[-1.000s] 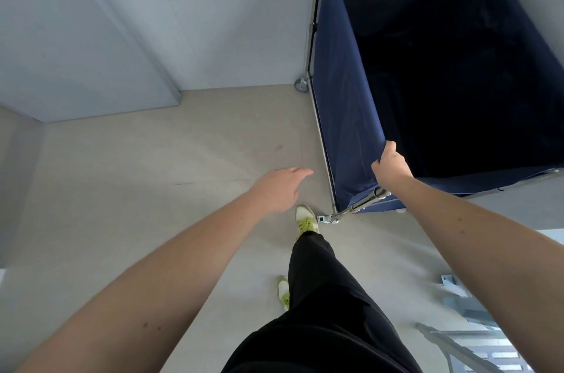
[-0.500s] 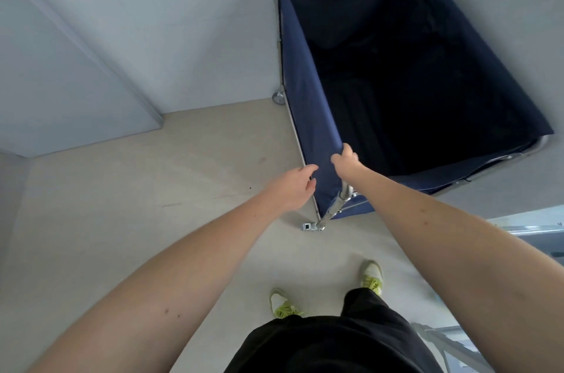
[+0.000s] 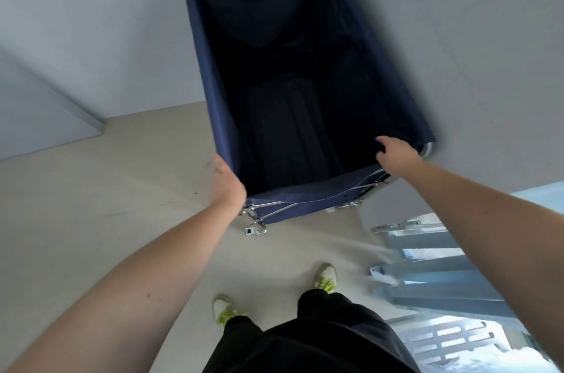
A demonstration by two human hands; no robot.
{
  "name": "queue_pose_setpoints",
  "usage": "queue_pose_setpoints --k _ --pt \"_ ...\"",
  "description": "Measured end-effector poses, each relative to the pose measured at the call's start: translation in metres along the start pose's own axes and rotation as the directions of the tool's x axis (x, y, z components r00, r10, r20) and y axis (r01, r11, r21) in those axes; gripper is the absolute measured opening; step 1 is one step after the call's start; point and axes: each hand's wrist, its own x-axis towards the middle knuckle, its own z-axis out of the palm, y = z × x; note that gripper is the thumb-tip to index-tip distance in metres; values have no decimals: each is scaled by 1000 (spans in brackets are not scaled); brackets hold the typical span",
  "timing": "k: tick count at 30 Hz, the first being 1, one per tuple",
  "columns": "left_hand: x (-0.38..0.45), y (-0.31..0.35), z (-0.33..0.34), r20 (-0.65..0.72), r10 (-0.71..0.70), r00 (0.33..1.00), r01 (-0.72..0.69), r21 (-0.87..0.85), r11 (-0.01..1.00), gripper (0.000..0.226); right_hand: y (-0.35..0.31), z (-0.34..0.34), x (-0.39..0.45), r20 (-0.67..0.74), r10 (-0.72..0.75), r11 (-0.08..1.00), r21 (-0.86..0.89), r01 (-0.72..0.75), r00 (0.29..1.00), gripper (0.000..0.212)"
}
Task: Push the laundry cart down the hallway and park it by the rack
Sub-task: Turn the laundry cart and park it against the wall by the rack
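Half a second before, both your hands had crowded the cart's near-left corner; now they were spread to its two near corners, and the laundry cart [image 3: 305, 92] sat squarely ahead of you rather than off to the right. Your left hand [image 3: 227, 182] was pressed against the near-left corner of the navy fabric, its fingers hidden behind the cloth, so whether they were clenched could not be told. Your right hand [image 3: 395, 154] lay over the rim near the right corner, fingers [image 3: 381, 140] curled onto the fabric edge. The cart stood on the beige floor [image 3: 91, 204] against the pale wall [image 3: 106, 21], its bag dark inside with no laundry discernible. A metal rack [image 3: 442, 281] showed at your lower right, near the cart's near-right corner. Your shoes [image 3: 326, 278] stood just behind the cart.
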Motion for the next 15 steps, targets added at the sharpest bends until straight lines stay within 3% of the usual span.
queue_pose_setpoints --k 7,15 --pt "6 -1 -2 -64 2 998 7 139 990 81 57 -6 26 19 -213 865 -461 197 977 48" --pt "27 -13 -18 -97 0 995 22 221 975 82 63 -3 23 90 -304 799 -519 305 948 41"
